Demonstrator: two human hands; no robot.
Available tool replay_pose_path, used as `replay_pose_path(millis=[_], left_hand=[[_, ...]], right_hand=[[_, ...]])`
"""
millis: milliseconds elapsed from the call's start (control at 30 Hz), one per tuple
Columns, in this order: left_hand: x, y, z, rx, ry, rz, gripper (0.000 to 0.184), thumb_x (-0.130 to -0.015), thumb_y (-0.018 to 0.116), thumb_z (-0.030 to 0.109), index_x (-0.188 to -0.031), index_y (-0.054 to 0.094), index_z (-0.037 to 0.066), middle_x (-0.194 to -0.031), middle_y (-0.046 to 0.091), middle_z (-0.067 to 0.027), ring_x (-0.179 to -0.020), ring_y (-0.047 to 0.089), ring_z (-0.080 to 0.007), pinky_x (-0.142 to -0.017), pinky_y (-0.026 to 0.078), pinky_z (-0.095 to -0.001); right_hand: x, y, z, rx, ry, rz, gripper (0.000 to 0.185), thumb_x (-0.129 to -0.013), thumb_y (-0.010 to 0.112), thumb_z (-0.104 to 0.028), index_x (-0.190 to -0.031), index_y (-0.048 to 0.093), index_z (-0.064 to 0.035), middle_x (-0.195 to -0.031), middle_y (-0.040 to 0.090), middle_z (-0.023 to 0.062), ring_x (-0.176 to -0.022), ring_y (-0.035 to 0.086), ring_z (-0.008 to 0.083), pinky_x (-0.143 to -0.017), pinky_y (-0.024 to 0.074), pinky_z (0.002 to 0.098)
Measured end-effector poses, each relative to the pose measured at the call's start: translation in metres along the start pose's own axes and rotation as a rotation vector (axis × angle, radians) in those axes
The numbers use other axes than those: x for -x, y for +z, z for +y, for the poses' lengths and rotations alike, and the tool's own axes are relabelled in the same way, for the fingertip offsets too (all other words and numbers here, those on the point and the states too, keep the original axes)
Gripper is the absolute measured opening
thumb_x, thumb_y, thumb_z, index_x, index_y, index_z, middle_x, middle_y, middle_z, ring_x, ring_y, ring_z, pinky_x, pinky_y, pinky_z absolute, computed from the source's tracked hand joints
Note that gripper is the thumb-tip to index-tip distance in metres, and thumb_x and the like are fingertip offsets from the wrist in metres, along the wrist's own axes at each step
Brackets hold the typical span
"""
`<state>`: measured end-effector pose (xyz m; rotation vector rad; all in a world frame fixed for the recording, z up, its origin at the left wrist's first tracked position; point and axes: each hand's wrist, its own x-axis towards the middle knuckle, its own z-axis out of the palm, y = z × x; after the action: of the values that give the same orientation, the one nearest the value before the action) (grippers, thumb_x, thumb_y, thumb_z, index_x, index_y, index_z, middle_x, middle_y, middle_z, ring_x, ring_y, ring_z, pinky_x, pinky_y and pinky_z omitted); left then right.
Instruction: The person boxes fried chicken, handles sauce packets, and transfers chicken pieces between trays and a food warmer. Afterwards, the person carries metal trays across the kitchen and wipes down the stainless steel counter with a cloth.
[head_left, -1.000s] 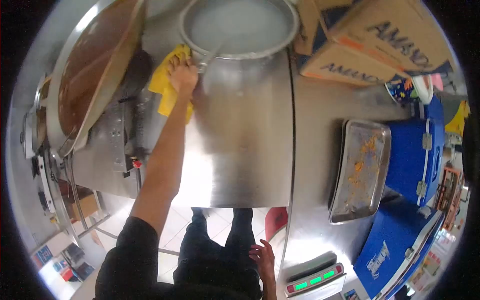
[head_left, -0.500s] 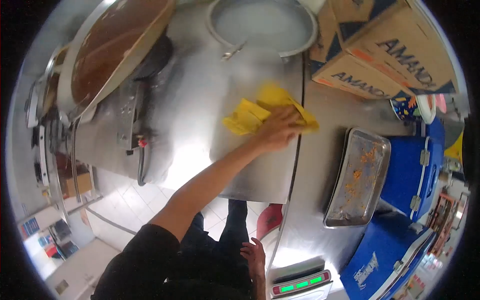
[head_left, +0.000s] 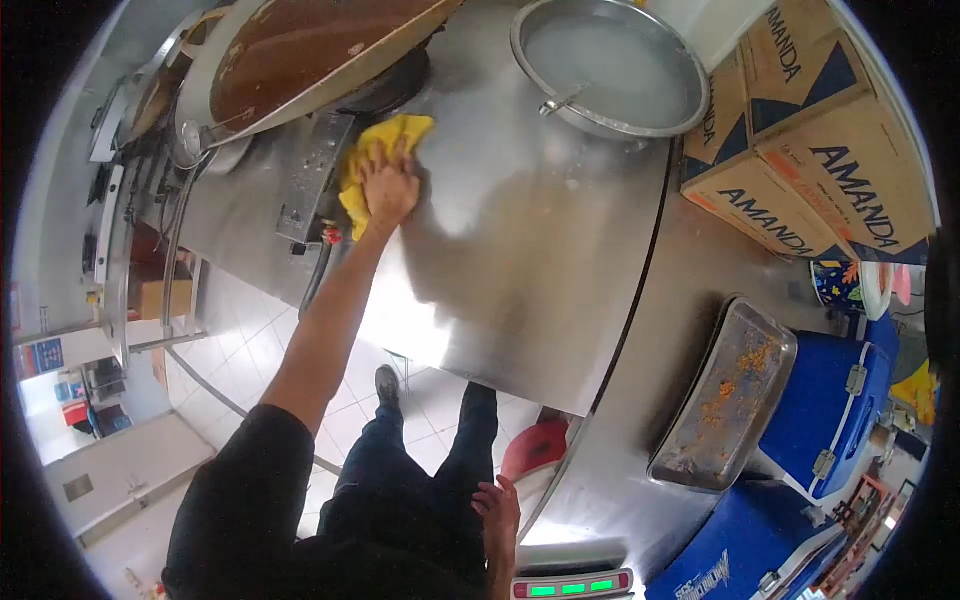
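My left hand (head_left: 388, 190) presses a yellow cloth (head_left: 405, 130) flat against the steel worktop (head_left: 530, 300), fingers spread over it. The cloth lies beside the metal control box (head_left: 310, 180) of a burner, near its red knob (head_left: 331, 234). Low in the view, my right hand (head_left: 497, 505) hangs at my side beyond the counter's edge, holding nothing, its fingers loosely bent and apart. At the back of the worktop is a wide metal basin (head_left: 520, 50) of cloudy liquid, with a metal handle resting over its rim.
A large pan (head_left: 300, 60) of brown contents sits upper left. Cardboard boxes (head_left: 800, 170) stand at right. A metal tray (head_left: 690, 455) with orange crumbs lies beside blue coolers (head_left: 815, 400). A scale (head_left: 572, 588) with green displays and a red object (head_left: 535, 447) are lower down.
My left hand has swept the yellow cloth from the worktop's right side leftward to the burner's control box. The view has shifted; my right hand stays low at my side.
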<state>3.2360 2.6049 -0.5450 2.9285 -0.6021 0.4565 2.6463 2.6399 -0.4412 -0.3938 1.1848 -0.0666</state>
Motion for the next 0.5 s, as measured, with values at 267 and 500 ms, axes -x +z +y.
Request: replay_pose_path(millis=[267,500], left_hand=[[0.067,0.000,-0.011,-0.180,-0.118,-0.136,0.057,-0.092,0.045,0.037,-0.145,0.042,0.016,-0.153,0.025,-0.0253,-0.134,0.020,-0.0586,-0.111,0.010,-0.0675],[0.200,-0.087,0.113,0.093,0.023,-0.312,0.043,-0.097,0.043,0.030,-0.137,0.052,0.016,-0.154,0.021,-0.0274,-0.140,0.010,-0.0561,-0.108,0.008,-0.0717]], right_hand=[[-0.008,-0.018,0.000,-0.059,0.001,-0.010,0.048,-0.099,0.049,-0.041,-0.135,0.043,-0.0095,-0.111,0.062,0.0148,-0.094,0.064,0.0231,-0.083,0.0524,0.0362],[0.008,-0.011,0.001,-0.027,-0.005,-0.047,0.051,-0.098,0.050,-0.044,-0.135,0.042,-0.0086,-0.112,0.061,0.0151,-0.094,0.062,0.0224,-0.083,0.0512,0.0344]])
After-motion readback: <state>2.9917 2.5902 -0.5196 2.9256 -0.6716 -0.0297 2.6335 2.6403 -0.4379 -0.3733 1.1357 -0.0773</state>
